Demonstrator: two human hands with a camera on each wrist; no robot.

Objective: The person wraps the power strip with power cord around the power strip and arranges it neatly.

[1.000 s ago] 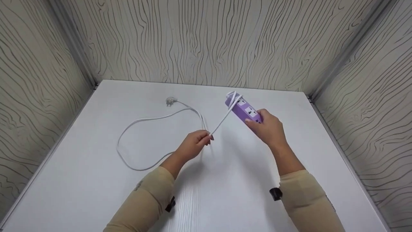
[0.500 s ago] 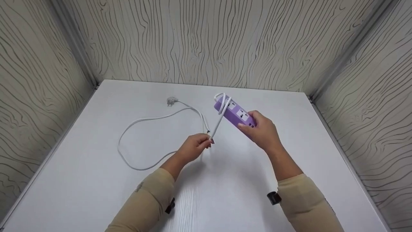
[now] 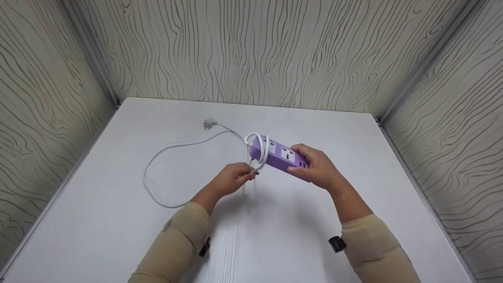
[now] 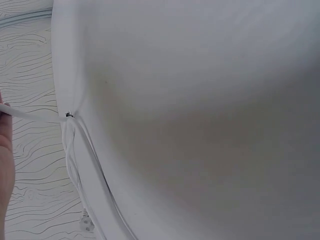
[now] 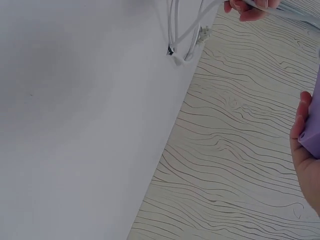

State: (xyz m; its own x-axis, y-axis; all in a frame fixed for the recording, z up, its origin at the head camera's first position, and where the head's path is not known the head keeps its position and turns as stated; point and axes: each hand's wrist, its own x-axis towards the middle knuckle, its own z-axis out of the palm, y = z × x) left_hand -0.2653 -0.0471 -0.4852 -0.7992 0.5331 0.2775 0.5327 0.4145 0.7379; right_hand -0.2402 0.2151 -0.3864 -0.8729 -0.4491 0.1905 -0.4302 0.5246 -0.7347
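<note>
A purple power strip (image 3: pixel 279 162) with white sockets is raised above the table, tilted, in my right hand (image 3: pixel 320 168). That hand grips its near right end, thumb along the front side; the right wrist view shows fingers (image 5: pixel 301 117) under the strip (image 5: pixel 314 127). White cord (image 3: pixel 266 151) loops round the strip's left end. My left hand (image 3: pixel 232 179) pinches the cord just below that end. In the left wrist view, the cord (image 4: pixel 32 117) runs out from the left hand (image 4: pixel 6 165). A small black tie or clip (image 5: pixel 170 50) sits on the cord.
The remaining cord (image 3: pixel 145 169) lies in a wide loop on the white table (image 3: pixel 98 220). Its clear plug (image 3: pixel 209 124) rests toward the back. Wood-patterned panels (image 3: pixel 243 51) stand behind and at both sides.
My right hand has brought the power strip left and down, turning it flatter, toward the left hand. The cord between them has gone from taut to slack and curved. The left hand stays nearly in place.
</note>
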